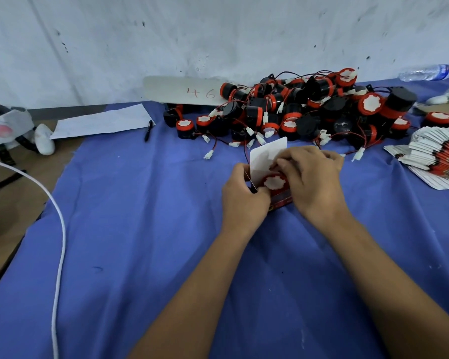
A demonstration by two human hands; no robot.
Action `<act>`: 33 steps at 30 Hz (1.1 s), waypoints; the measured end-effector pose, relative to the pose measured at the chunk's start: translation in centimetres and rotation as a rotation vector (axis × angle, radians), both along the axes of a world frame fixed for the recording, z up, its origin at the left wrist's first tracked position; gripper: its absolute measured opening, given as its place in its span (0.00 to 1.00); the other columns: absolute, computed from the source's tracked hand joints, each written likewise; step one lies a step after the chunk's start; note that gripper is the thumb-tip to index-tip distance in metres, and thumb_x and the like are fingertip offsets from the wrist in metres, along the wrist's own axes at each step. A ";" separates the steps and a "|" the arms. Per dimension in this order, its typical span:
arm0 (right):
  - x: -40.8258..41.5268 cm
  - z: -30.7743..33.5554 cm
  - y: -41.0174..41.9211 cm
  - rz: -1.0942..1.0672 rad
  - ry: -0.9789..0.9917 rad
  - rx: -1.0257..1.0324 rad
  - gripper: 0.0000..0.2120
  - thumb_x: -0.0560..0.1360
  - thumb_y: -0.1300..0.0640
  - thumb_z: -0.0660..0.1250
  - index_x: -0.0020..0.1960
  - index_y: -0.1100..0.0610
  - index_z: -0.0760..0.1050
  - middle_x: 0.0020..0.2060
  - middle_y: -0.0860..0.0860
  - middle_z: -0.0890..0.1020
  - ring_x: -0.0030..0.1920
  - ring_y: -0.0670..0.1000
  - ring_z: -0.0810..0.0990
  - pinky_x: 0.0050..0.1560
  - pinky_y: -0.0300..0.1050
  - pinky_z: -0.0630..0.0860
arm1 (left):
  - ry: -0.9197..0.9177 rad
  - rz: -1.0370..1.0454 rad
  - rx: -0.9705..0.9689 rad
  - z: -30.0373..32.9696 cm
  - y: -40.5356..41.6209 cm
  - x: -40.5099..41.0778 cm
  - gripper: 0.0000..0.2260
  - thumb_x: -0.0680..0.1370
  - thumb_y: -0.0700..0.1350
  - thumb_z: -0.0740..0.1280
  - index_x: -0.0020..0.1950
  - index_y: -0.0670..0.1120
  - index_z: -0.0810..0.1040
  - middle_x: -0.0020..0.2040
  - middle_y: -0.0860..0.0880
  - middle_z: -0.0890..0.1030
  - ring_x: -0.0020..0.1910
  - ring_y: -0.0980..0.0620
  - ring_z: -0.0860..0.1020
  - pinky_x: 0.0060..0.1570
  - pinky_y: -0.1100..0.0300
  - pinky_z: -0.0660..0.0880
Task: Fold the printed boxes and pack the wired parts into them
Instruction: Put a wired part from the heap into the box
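Box in hand: one printed box (280, 196), red, held over the blue cloth (140, 229) near the middle of the counter; its white top flap (266, 158) stands open and upright.
Part being packed: a wired part (274, 182), its red ring and white cap showing at the mouth of the box, seated partly inside; a thin wire runs out along the left side.
Left hand: left hand (240, 195) curls round the left side of the box, steadying it.
Right hand: right hand (314, 177) bends over the top of the box, fingertips at the part and flap; what they pinch cannot be told.
Step, as judged: the part is going in and the wire wants tucking; the flap is not yet closed.
Supply of parts: pile of wired parts (296, 112) just beyond the hands, black and red bodies with white connectors, a large tangled heap, unpacked.
Supply of boxes: stack of flat printed boxes (436, 156) fanned out at the right edge, unfolded.
Progress, as judged: early; no finished boxes are in view and both supplies look large.
Surroundings: white card marked 46 (189, 90) against the wall, a sheet of paper (101, 121) and a pen (148, 130) to the left, a white cable (57, 229), a plastic bottle (425, 72) at far right.
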State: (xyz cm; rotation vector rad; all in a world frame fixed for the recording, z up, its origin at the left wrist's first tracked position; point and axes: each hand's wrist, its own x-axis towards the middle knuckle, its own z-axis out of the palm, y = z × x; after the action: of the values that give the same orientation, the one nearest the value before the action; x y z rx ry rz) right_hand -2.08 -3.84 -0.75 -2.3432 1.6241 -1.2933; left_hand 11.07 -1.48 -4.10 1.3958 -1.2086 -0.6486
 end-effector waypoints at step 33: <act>0.5 0.2 -0.7 0.032 0.540 0.127 0.17 0.83 0.45 0.53 0.54 0.39 0.81 0.48 0.46 0.70 0.52 0.51 0.58 0.56 0.52 0.55 | 0.175 -0.199 0.078 0.1 -0.5 1.2 0.10 0.77 0.37 0.72 0.56 0.46 0.79 0.50 0.45 0.86 0.50 0.44 0.85 0.49 0.42 0.84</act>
State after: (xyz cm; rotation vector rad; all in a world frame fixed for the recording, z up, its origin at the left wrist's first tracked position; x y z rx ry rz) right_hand -1.61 -4.56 -0.52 -2.7742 1.7029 -0.5466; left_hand 12.22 -1.96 -3.99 1.2630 -1.2014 -0.9457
